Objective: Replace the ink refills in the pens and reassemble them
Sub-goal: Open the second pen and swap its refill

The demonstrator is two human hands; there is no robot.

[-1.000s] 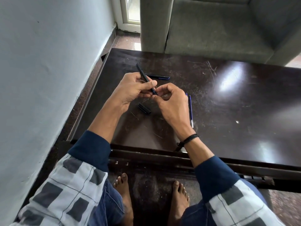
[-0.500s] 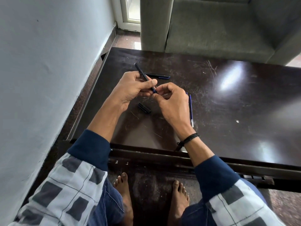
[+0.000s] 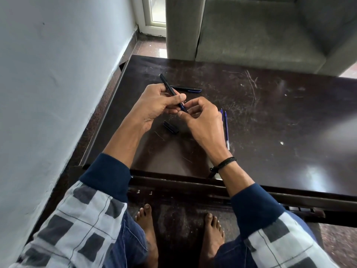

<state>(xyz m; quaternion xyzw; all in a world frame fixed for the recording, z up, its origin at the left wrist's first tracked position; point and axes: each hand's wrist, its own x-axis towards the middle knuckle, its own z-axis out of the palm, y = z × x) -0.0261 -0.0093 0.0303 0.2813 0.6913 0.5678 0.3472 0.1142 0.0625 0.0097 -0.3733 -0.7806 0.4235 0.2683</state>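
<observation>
My left hand (image 3: 154, 105) grips a black pen barrel (image 3: 167, 87) that points up and to the left above the dark table (image 3: 270, 117). Thumb and fingertips of my right hand (image 3: 202, 120) pinch the barrel's lower, bluish tip end; what sits between them is too small to tell. A black pen cap (image 3: 171, 127) lies on the table just below my hands. A second black pen (image 3: 186, 89) with a blue end lies behind my hands. Two blue ink refills (image 3: 226, 130) lie side by side right of my right hand.
A white wall (image 3: 48, 93) runs close along the table's left side. A grey sofa (image 3: 260, 31) stands behind the table's far edge. My bare feet (image 3: 148, 229) rest on the floor under the near edge.
Both hands stay together on the pen. The fingers of my right hand have shifted slightly at the pen's tip; the barrel's tilt is nearly the same.
</observation>
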